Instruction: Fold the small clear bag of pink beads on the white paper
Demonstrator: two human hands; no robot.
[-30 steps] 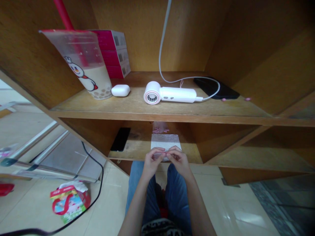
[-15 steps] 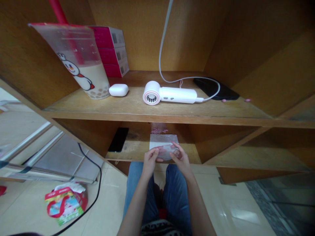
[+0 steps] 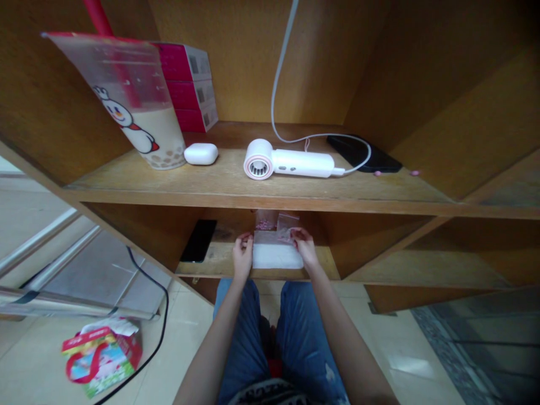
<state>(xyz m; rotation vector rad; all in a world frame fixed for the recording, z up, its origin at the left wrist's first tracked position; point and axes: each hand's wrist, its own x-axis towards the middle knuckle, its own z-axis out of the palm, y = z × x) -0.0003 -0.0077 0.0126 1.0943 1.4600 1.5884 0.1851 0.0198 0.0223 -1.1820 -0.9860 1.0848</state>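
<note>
Because the white pad [image 3: 277,256] lies flat on the lower shelf [image 3: 219,269], right fingers [image 3: 294,232] pinch a clear bag [image 3: 288,223] just beyond it; left fingers [image 3: 247,239] curl beside, grip unclear.

No wording can be read anywhere. The grey end labels on the stacked magenta boxes [image 3: 199,79] are too small and blurred to make out. The tall plastic cup [image 3: 139,95] on the upper shelf shows only a snowman mascot and faint marks up its side, with no legible words. The colourful packet [image 3: 101,360] on the floor tiles has red printing, but it is unreadable too, and the small clear plastic bags [image 3: 276,220] on the lower shelf show no readable print.
</note>
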